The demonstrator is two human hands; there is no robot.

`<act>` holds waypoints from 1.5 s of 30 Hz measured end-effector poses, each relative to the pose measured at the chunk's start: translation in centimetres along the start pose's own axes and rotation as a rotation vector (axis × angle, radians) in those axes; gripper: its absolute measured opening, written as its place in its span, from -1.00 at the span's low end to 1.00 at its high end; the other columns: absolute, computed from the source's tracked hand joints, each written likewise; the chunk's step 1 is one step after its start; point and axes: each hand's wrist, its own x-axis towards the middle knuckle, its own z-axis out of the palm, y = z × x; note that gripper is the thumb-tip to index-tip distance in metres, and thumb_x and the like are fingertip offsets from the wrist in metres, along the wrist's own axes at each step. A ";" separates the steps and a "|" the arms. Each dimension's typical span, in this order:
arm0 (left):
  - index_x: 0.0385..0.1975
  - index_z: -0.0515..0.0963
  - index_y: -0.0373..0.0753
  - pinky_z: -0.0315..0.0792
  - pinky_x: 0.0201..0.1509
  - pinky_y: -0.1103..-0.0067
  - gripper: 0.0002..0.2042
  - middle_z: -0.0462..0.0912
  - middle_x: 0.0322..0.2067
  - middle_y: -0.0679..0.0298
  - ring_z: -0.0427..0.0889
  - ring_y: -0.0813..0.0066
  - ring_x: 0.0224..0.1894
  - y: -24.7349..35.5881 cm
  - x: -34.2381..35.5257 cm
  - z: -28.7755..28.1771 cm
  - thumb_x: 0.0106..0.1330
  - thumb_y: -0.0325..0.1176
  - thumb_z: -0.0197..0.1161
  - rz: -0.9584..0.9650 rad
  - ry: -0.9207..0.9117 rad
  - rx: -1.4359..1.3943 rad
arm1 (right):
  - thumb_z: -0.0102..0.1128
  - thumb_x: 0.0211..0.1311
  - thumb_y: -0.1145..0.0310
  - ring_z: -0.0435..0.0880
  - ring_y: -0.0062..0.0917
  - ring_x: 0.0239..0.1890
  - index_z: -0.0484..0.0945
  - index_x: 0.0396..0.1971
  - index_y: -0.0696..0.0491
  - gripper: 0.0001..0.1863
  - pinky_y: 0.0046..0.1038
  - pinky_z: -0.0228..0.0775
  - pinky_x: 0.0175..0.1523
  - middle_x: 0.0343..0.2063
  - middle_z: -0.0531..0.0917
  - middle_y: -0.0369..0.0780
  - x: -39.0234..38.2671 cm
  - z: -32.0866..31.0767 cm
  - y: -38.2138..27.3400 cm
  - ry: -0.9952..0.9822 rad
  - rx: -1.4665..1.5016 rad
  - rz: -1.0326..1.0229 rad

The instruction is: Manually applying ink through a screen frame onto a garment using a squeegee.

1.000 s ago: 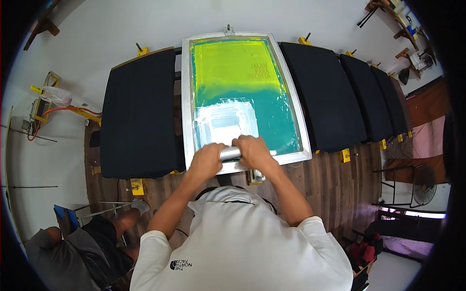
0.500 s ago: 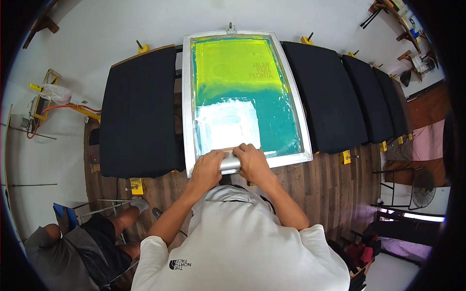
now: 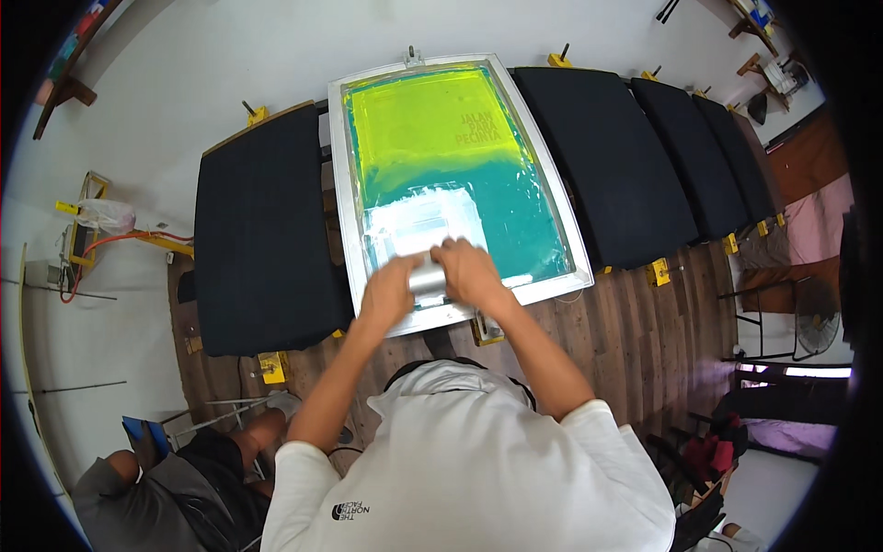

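Note:
A screen-printing screen with a silver frame [image 3: 343, 184] lies in front of me. Its mesh is teal [image 3: 515, 216] in the nearer part and yellow-green [image 3: 405, 115] at the far end, with some lettering there. White ink [image 3: 428, 204] covers a patch at the near left. Both my hands grip a silver-handled squeegee [image 3: 427, 281] over the near edge of this patch. My left hand [image 3: 388, 293] wraps its left end, and my right hand [image 3: 469, 272] closes round the right end. Motion blurs hands and tool slightly; the squeegee's blade is hidden.
Black fabric-covered boards stand in a row, one [image 3: 262, 230] to the left and several [image 3: 612, 166] to the right, with yellow brackets [image 3: 658, 271]. A person in grey [image 3: 175, 501] sits at the lower left. A fan [image 3: 815, 317] stands at the right.
Both hands have moved the squeegee a little away from me, off the screen's near rail and toward the white ink. The whole view has tilted slightly.

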 end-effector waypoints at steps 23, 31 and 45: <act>-0.11 0.63 -0.27 0.52 -0.04 0.30 -0.58 0.69 -0.28 -0.12 0.68 -0.08 -0.17 -0.9 7.2 -2.9 -0.04 -0.69 0.15 -0.177 -0.209 0.145 | 0.32 -0.12 0.47 0.74 -0.19 -0.21 0.69 -0.30 0.07 -0.73 -0.28 0.61 -0.12 -0.29 0.73 -0.04 8.3 -0.7 1.9 -0.328 -0.029 0.244; -0.09 0.66 -0.21 0.53 0.00 0.27 -0.53 0.68 -0.28 -0.11 0.66 -0.08 -0.15 0.4 3.7 -1.5 -0.08 -0.72 0.19 -0.100 -0.115 0.175 | 0.31 -0.09 0.50 0.73 -0.18 -0.18 0.69 -0.32 0.06 -0.77 -0.26 0.60 -0.10 -0.30 0.72 -0.03 4.3 -0.4 0.5 -0.214 0.015 0.223; -0.04 0.60 -0.28 0.48 0.07 0.24 -0.52 0.63 -0.13 -0.09 0.61 -0.08 -0.06 3.4 -3.6 1.2 -0.07 -0.69 0.24 -0.047 -0.062 0.147 | 0.36 -0.06 0.46 0.66 -0.26 -0.06 0.64 -0.21 0.00 -0.69 -0.06 0.46 -0.04 -0.21 0.67 -0.18 -4.3 -0.2 -2.3 -0.129 -0.001 0.233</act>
